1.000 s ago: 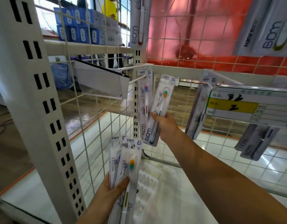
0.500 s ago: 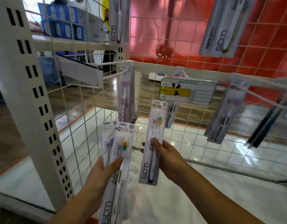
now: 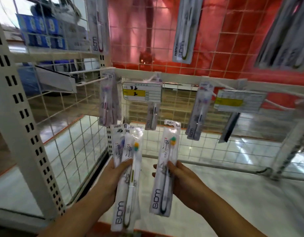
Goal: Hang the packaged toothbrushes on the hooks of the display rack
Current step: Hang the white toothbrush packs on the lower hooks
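Note:
My left hand [image 3: 112, 182] grips a small stack of packaged toothbrushes [image 3: 129, 168], held upright at the lower middle. My right hand [image 3: 183, 182] pinches a single toothbrush pack [image 3: 166, 165] with a green and yellow brush head, upright and below the hooks. On the white wire display rack [image 3: 76, 144], a pack with a purple brush [image 3: 108, 103] hangs from the left hook [image 3: 91, 81]. Another pack [image 3: 152, 117] hangs behind a price tag [image 3: 141, 92], and a further pack [image 3: 198, 112] hangs to the right.
A white slotted upright [image 3: 21, 120] stands at the left. More packs [image 3: 183, 28] hang on the upper grid before a red backdrop. A second price tag [image 3: 238, 101] and a dark pack [image 3: 230, 127] hang at right. Blue boxes [image 3: 40, 31] sit on a shelf behind the grid.
My right hand has drawn the single pack down and away from the left hook, to the right of the stack. The view has swung right, showing more hooks.

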Available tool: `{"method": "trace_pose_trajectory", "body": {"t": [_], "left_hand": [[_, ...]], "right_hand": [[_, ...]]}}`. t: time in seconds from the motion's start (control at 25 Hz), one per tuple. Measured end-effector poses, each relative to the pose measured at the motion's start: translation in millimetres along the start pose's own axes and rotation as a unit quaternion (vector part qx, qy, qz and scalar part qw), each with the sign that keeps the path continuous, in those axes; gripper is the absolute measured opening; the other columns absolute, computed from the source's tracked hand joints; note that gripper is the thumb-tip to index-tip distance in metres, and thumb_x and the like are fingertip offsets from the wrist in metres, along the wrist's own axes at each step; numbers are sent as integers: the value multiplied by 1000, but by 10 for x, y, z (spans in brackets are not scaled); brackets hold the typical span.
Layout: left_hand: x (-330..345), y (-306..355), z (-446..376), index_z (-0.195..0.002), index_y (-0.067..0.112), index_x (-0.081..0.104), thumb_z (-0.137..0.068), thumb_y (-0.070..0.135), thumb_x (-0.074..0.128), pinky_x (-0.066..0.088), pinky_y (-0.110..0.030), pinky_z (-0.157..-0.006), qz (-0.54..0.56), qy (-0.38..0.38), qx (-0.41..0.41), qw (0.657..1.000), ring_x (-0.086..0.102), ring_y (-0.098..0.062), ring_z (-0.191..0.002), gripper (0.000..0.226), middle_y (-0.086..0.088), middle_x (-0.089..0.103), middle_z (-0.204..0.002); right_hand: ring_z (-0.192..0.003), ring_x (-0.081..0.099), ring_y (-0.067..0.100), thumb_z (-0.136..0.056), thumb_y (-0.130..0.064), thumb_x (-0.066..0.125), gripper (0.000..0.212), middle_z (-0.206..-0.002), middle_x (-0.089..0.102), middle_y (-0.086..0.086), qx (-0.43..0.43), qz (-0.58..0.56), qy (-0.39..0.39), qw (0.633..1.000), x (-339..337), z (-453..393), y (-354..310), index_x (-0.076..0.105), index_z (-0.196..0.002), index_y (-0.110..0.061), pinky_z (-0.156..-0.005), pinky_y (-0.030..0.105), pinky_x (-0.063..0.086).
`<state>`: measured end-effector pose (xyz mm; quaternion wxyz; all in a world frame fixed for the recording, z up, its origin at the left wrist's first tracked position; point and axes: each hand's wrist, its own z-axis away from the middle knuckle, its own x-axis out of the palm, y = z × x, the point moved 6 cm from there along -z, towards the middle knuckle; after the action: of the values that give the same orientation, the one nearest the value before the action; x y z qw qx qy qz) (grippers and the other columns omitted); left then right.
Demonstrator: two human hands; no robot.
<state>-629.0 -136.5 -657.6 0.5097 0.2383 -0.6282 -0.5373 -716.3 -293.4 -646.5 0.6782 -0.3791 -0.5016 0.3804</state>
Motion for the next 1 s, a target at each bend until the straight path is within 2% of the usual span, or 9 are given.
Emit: {"method": "trace_pose_trajectory", "body": {"t": [0.08, 0.16, 0.32, 0.48, 0.56, 0.64, 0.76, 0.88, 1.0], "left_hand": [[151, -4, 11, -116, 19, 61, -88, 9, 57, 54, -50, -83, -4, -13, -2, 1000, 67, -37, -90, 30, -19, 71, -100], [327, -27, 23, -117, 20, 61, -86, 11, 58, 51, -54, -88, -3, -37, -3, 999, 67, -38, -96, 32, -18, 71, -105], [577, -90, 37, -121, 13, 59, -76, 15, 65, 52, -56, -84, 2, -55, 3, 998, 66, -41, -97, 46, -21, 69, -109], [680, -92, 46, -119, 8, 59, -77, 16, 66, 55, -54, -79, -16, -33, 29, 999, 67, -42, -92, 43, -23, 69, -103], [706, -61, 35, -118, 7, 60, -80, 15, 64, 57, -49, -75, -19, -18, 51, 998, 68, -38, -90, 38, -22, 70, -103], [731, -20, -2, -121, 10, 58, -84, 16, 63, 55, -52, -82, -23, 0, 69, 997, 67, -38, -96, 38, -20, 69, -108], [766, 10, -59, -118, 13, 60, -88, 23, 60, 55, -53, -82, -49, 33, 86, 995, 69, -36, -93, 32, -18, 70, -103], [820, 9, -132, -108, 20, 64, -91, 39, 53, 58, -44, -73, -80, 48, 95, 991, 72, -28, -83, 28, -11, 74, -91], [819, -11, -303, -112, 28, 61, -90, 49, 47, 57, -44, -79, -107, 50, 97, 988, 72, -22, -87, 33, -5, 74, -98]], "right_hand": [[-93, 68, 23, -96, -22, 44, 23, -97, 73, 7, -8, -6, 2, 1000, -78, 118, -44, 59, -113, -15, -85, 38, 54], [-90, 67, 20, -96, -21, 45, 24, -98, 71, 7, -19, 8, 4, 1000, -137, 202, -96, 61, -113, -14, -83, 36, 55], [-98, 64, 22, -94, -20, 48, 27, -105, 70, 8, -31, -3, -14, 999, -135, 256, -184, 63, -114, -10, -89, 41, 53], [-87, 68, 18, -90, -21, 53, 30, -100, 71, 9, -25, -47, -35, 998, -79, 183, -179, 64, -114, -7, -72, 31, 56], [-88, 68, 19, -86, -23, 55, 36, -103, 70, 10, -20, -65, -47, 997, -53, 136, -169, 62, -117, -5, -70, 30, 56], [-86, 69, 16, -88, -21, 54, 35, -103, 71, 10, -14, -70, -47, 996, -35, 72, -166, 60, -119, -5, -72, 30, 56], [-91, 69, 17, -92, -20, 54, 29, -109, 70, 10, -18, -50, -29, 998, -39, -33, -152, 61, -117, -8, -78, 33, 56], [-91, 69, 20, -89, -19, 60, 26, -104, 72, 9, -45, -9, 11, 999, -92, -162, -135, 64, -112, -9, -72, 30, 56], [-87, 70, 22, -84, -15, 65, 23, -98, 73, 10, -69, 1, 57, 996, -176, -297, -157, 67, -106, -8, -67, 28, 54]]}}
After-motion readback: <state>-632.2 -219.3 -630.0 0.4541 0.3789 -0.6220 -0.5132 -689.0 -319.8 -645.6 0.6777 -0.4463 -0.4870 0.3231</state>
